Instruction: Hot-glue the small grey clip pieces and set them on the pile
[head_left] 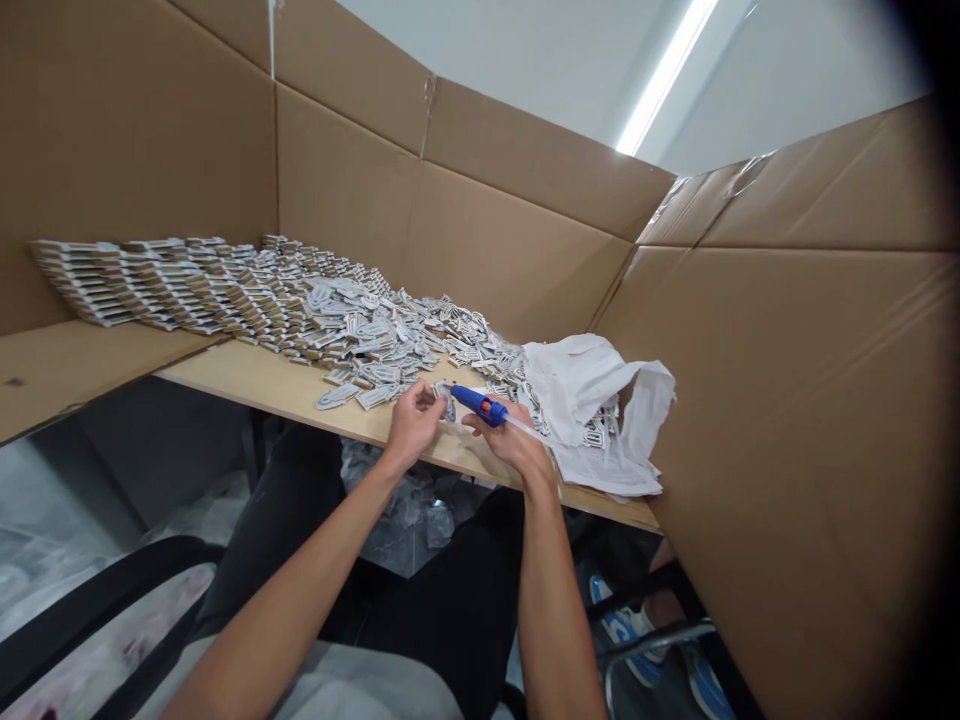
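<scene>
My right hand [506, 440] is closed around a blue glue gun [480, 404] with an orange trigger and a clear glue stick at its back end; its nozzle points left. My left hand [414, 420] pinches a small white flat piece [448, 408] right at the nozzle tip. Both hands rest at the front edge of a wooden table [255, 380]. Behind them lies a large heap of small white flat pieces [375, 335], loose in the middle and stacked in neat rows [150, 280] to the left.
A crumpled white bag [592, 400] with more pieces lies right of my hands. Cardboard walls [787, 400] enclose the table at the back, left and right. Below are my dark trousers, a black chair arm [97, 600] and blue-white shoes [622, 625].
</scene>
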